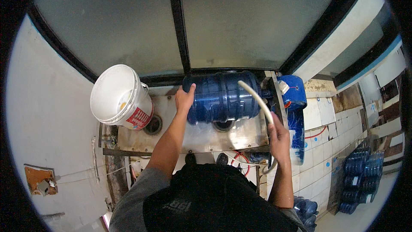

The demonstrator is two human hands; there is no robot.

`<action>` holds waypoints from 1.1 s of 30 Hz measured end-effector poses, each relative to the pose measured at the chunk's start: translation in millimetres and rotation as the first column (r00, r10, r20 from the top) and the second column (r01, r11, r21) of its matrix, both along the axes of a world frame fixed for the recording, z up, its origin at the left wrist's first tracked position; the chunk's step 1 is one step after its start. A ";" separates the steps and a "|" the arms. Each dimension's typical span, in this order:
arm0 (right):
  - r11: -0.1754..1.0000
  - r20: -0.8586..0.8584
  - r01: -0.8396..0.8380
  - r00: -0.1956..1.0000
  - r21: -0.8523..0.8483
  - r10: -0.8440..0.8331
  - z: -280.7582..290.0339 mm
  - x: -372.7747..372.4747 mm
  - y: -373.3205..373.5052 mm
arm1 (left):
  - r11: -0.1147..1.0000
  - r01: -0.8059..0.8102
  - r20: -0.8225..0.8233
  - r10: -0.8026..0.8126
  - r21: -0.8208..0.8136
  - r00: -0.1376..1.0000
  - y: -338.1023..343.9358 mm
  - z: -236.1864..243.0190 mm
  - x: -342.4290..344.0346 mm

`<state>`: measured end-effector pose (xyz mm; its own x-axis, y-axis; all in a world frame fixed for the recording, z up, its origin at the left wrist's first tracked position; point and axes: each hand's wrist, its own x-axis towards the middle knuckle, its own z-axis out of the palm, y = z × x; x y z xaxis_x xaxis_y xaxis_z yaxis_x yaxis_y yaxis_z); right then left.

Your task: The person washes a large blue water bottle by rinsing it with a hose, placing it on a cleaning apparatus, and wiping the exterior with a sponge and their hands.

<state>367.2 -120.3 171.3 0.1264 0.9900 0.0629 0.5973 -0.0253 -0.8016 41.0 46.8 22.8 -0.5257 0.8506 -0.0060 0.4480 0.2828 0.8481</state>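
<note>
Right hand (pixel 280 135) closed around a pale hose (pixel 259 99) and left hand (pixel 184 99), fingers spread, flat on the base of a blue jug (pixel 223 96) lying sideways on the steel bench (pixel 206 137): steadying it seems wise, white bucket (pixel 120 96) far left, stacked jugs (pixel 358 176) right.

The drain hole (pixel 223 125) is largely hidden beneath the blue water jug (pixel 221 96). The hose (pixel 257 101) end is concealed behind the jug. The stacked jugs (pixel 360 176) are blurred.

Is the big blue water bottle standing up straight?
No, the blue bottle lies on its side on the metal counter, with the left hand on its end.
</note>
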 end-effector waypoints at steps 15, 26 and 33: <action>0.911 -0.151 -0.382 0.921 -0.156 0.360 -8.5 -95.3 -9.4 | 0.934 -0.153 -0.128 0.203 0.322 0.971 -62.8 -27.8 -32.3; 0.890 -0.132 -0.455 0.885 -0.044 0.446 -24.3 -100.3 -7.4 | 0.886 -0.059 0.126 0.000 0.460 0.992 -95.6 -93.1 18.0; 0.975 -0.072 -0.218 0.973 0.038 0.220 -41.0 -30.8 -23.8 | 0.976 -0.162 0.921 -0.074 0.146 0.382 -69.9 -195.2 -48.2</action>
<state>336.3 -144.0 130.3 -0.0875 0.9920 0.0913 0.5235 0.1238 -0.8430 -7.2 -23.1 -172.5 -0.3334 0.8705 -0.3621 -0.6460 0.0688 0.7603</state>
